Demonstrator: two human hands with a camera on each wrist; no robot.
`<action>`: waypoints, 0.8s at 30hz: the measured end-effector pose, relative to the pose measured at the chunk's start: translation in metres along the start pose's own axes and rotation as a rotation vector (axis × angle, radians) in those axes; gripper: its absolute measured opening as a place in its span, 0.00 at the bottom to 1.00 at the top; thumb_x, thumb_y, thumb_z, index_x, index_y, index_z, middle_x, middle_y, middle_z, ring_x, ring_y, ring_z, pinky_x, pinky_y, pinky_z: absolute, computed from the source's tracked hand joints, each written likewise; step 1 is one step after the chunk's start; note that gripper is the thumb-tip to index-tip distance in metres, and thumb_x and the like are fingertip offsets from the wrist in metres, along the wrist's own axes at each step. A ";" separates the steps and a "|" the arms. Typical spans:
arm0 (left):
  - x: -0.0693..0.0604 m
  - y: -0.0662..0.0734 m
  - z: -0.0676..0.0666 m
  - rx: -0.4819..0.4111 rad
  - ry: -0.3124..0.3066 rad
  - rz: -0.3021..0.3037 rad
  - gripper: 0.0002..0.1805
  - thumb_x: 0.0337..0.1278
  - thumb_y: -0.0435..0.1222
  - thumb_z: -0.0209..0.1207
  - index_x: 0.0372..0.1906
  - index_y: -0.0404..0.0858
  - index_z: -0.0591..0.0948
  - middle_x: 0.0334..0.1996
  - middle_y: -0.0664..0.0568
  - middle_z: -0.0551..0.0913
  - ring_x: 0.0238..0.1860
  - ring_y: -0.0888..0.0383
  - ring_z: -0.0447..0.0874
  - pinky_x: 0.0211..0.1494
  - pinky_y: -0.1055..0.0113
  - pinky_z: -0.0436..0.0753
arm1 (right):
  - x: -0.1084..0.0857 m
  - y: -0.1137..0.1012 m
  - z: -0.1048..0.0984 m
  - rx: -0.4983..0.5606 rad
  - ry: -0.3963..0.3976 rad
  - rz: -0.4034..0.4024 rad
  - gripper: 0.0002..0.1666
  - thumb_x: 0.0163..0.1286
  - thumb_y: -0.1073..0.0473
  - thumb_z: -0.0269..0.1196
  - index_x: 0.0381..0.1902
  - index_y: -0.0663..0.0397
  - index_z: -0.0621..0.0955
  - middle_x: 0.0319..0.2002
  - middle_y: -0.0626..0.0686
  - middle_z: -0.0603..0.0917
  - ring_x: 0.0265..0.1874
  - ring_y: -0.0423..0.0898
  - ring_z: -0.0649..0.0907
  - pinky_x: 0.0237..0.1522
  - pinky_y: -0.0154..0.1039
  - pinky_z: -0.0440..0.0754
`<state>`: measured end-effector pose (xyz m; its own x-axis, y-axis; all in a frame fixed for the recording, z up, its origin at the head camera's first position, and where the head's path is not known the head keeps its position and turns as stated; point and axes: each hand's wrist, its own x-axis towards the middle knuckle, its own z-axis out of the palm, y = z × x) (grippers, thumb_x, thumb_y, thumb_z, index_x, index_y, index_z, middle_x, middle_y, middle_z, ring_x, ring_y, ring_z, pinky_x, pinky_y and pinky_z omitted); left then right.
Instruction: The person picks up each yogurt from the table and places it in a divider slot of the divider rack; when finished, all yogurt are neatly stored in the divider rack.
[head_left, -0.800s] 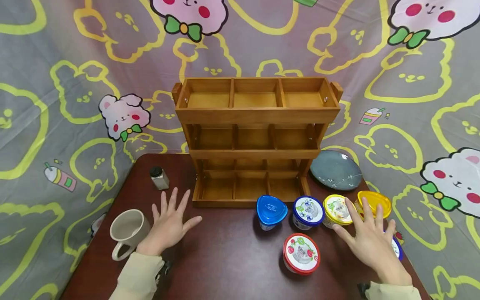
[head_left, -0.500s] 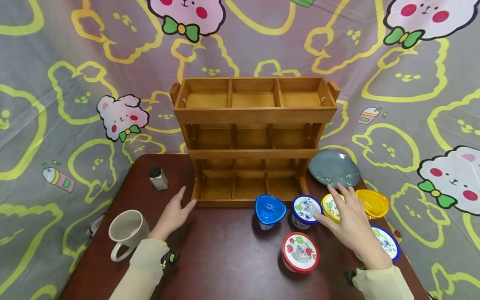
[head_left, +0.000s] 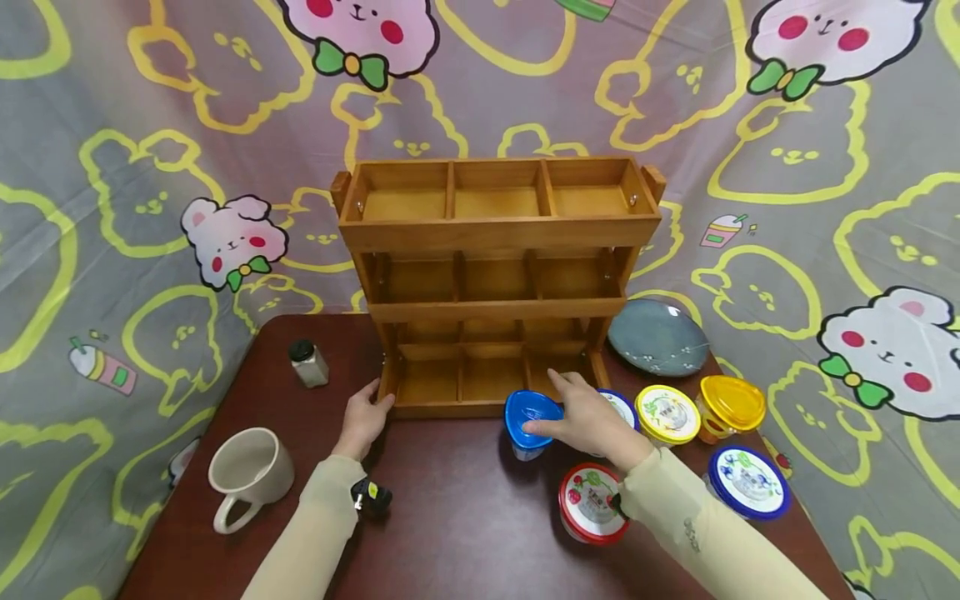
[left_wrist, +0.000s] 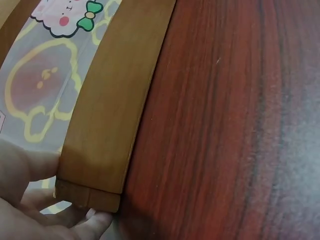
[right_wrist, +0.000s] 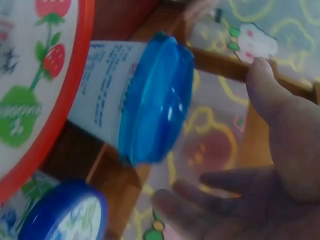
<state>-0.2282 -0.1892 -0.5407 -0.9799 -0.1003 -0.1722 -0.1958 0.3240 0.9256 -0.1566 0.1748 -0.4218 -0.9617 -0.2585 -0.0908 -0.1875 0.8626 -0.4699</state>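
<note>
A three-tier wooden rack (head_left: 495, 237) stands at the back of the table, its compartments bare. My left hand (head_left: 363, 421) holds the rack's lower left front corner; in the left wrist view its thumb and fingers lie around the end of the wooden board (left_wrist: 105, 120). My right hand (head_left: 592, 417) reaches over a tub with a blue rounded-triangular lid (head_left: 528, 414). In the right wrist view the right hand's (right_wrist: 250, 170) thumb and fingers are spread, apart from that blue lid (right_wrist: 160, 105). The right hand partly covers a round blue-rimmed tub (head_left: 621, 407).
A red-rimmed tub (head_left: 592, 504) sits nearest the front. To the right are a yellow-rimmed tub (head_left: 667, 414), a yellow-lidded tub (head_left: 733, 402), another blue-rimmed tub (head_left: 748, 482) and a grey plate (head_left: 656, 337). At left stand a mug (head_left: 251, 471) and a black-capped jar (head_left: 309, 364).
My right hand has moved left from above the yellow tubs to the blue-lidded tub. My left hand has gone from spread above the table to the rack's lower left corner.
</note>
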 end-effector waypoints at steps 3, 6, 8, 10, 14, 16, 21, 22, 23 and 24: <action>0.001 -0.002 0.000 -0.020 0.004 -0.005 0.32 0.72 0.33 0.54 0.74 0.27 0.59 0.71 0.32 0.62 0.72 0.40 0.57 0.72 0.46 0.59 | 0.009 -0.007 0.006 -0.050 -0.037 0.014 0.64 0.56 0.26 0.66 0.74 0.67 0.61 0.69 0.71 0.65 0.66 0.67 0.68 0.63 0.62 0.68; 0.002 -0.003 0.000 -0.041 0.000 -0.006 0.31 0.71 0.32 0.54 0.73 0.25 0.61 0.70 0.31 0.63 0.72 0.40 0.56 0.72 0.46 0.58 | 0.013 -0.012 0.010 -0.106 -0.052 0.024 0.65 0.54 0.25 0.66 0.72 0.69 0.63 0.68 0.72 0.66 0.66 0.69 0.67 0.65 0.62 0.66; 0.002 -0.003 0.000 -0.048 -0.005 -0.012 0.31 0.70 0.31 0.55 0.73 0.25 0.61 0.70 0.31 0.63 0.72 0.40 0.55 0.73 0.46 0.57 | 0.015 -0.014 0.013 -0.139 -0.058 0.025 0.66 0.53 0.24 0.66 0.71 0.71 0.65 0.67 0.72 0.68 0.65 0.69 0.68 0.64 0.62 0.67; 0.002 -0.003 -0.001 -0.054 -0.008 -0.018 0.31 0.70 0.32 0.56 0.72 0.25 0.62 0.70 0.32 0.63 0.72 0.40 0.55 0.73 0.45 0.57 | 0.017 -0.016 0.015 -0.160 -0.065 0.028 0.66 0.51 0.23 0.67 0.70 0.71 0.66 0.65 0.72 0.69 0.64 0.69 0.70 0.63 0.62 0.69; 0.001 -0.004 -0.001 -0.063 -0.007 -0.025 0.31 0.70 0.32 0.56 0.72 0.26 0.63 0.70 0.32 0.64 0.72 0.40 0.56 0.73 0.45 0.57 | 0.020 -0.017 0.021 -0.196 -0.072 0.021 0.66 0.49 0.23 0.69 0.68 0.69 0.69 0.62 0.70 0.73 0.59 0.67 0.74 0.59 0.60 0.74; 0.001 -0.005 -0.001 -0.062 -0.007 -0.014 0.31 0.70 0.32 0.56 0.72 0.25 0.62 0.70 0.31 0.64 0.72 0.40 0.56 0.73 0.45 0.57 | 0.021 -0.018 0.023 -0.206 -0.083 0.029 0.66 0.47 0.23 0.70 0.68 0.68 0.70 0.61 0.69 0.74 0.58 0.66 0.74 0.58 0.60 0.75; 0.003 -0.005 0.000 -0.057 -0.004 -0.003 0.31 0.70 0.32 0.56 0.72 0.25 0.62 0.70 0.31 0.64 0.72 0.41 0.57 0.73 0.46 0.57 | 0.023 -0.018 0.026 -0.179 -0.110 0.067 0.67 0.42 0.28 0.76 0.70 0.64 0.68 0.58 0.68 0.73 0.53 0.64 0.77 0.53 0.60 0.78; 0.004 -0.004 0.000 -0.057 -0.004 -0.003 0.31 0.70 0.32 0.56 0.72 0.25 0.62 0.70 0.31 0.64 0.72 0.41 0.57 0.73 0.46 0.57 | 0.023 -0.018 0.027 -0.170 -0.115 0.072 0.67 0.41 0.29 0.77 0.70 0.62 0.67 0.56 0.67 0.74 0.52 0.64 0.77 0.51 0.60 0.79; 0.004 -0.004 0.000 -0.058 -0.002 -0.007 0.31 0.70 0.32 0.56 0.72 0.25 0.63 0.70 0.32 0.64 0.72 0.41 0.58 0.73 0.46 0.58 | 0.023 -0.018 0.027 -0.160 -0.122 0.076 0.66 0.40 0.30 0.78 0.70 0.61 0.67 0.55 0.66 0.73 0.50 0.63 0.78 0.50 0.59 0.80; 0.004 -0.004 0.000 -0.058 -0.002 -0.010 0.30 0.70 0.32 0.56 0.72 0.25 0.63 0.70 0.32 0.64 0.72 0.41 0.58 0.73 0.46 0.58 | 0.023 -0.018 0.028 -0.152 -0.128 0.077 0.66 0.39 0.31 0.79 0.70 0.59 0.66 0.54 0.66 0.73 0.49 0.63 0.78 0.49 0.59 0.80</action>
<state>-0.2317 -0.1908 -0.5453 -0.9781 -0.1014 -0.1817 -0.2027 0.2678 0.9419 -0.1701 0.1413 -0.4398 -0.9431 -0.2339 -0.2363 -0.1517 0.9352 -0.3201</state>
